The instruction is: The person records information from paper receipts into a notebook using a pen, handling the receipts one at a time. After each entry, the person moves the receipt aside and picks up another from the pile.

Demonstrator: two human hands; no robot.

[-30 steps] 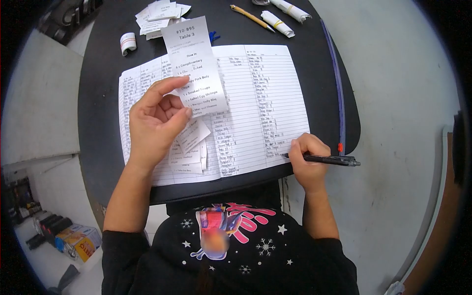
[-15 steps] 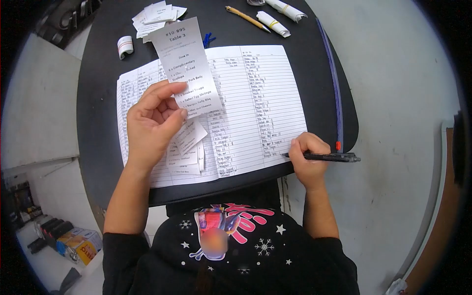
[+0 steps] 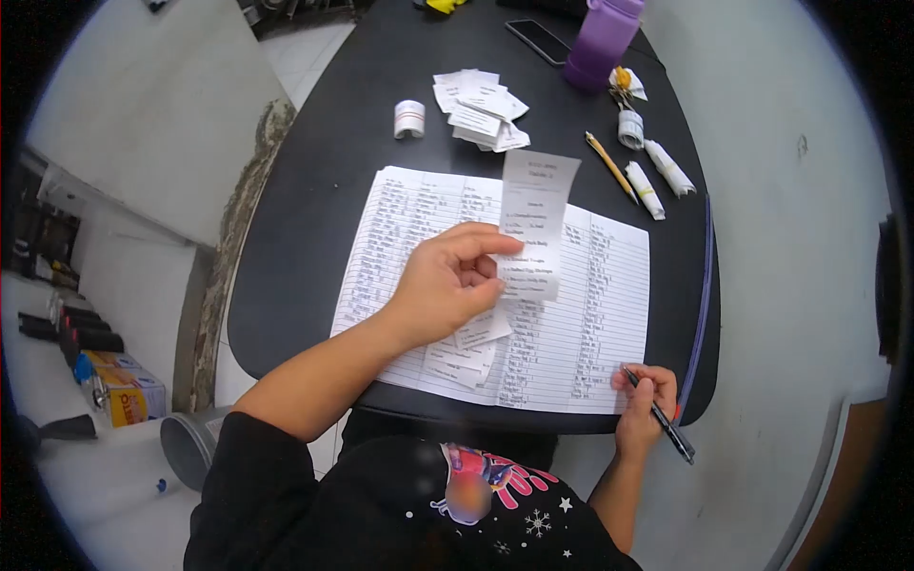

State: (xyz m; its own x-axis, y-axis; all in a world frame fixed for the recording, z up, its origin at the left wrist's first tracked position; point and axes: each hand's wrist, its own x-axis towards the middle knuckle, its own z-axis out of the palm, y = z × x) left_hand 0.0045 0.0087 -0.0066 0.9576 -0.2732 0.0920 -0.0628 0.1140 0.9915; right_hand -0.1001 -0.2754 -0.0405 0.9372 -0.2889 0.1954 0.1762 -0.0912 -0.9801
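Observation:
Raised over the notebook, my left hand (image 3: 447, 285) pinches a long printed receipt (image 3: 538, 205) by its left edge between thumb and fingers. My right hand (image 3: 643, 409) grips a black pen (image 3: 671, 433) at the lower right corner of the page, its tip near the paper. The open lined notebook (image 3: 609, 314) is filled with handwritten columns on both pages. Beneath my left hand, several more receipts (image 3: 462, 357) lie loosely stacked on the notebook, partly covered by the hand and the held slip.
Behind the notebook on the black table (image 3: 286, 285) lie a pile of paper slips (image 3: 481, 105), a curled paper roll (image 3: 409, 118), a wooden pen (image 3: 611, 167) and rolled papers (image 3: 645, 190). Farther back are a purple bottle (image 3: 602, 43) and a phone (image 3: 538, 41).
The view has turned, so the table and notebook sit farther right and more of the far table shows. The black pen has swung from level to slanting, while my left hand keeps the receipt.

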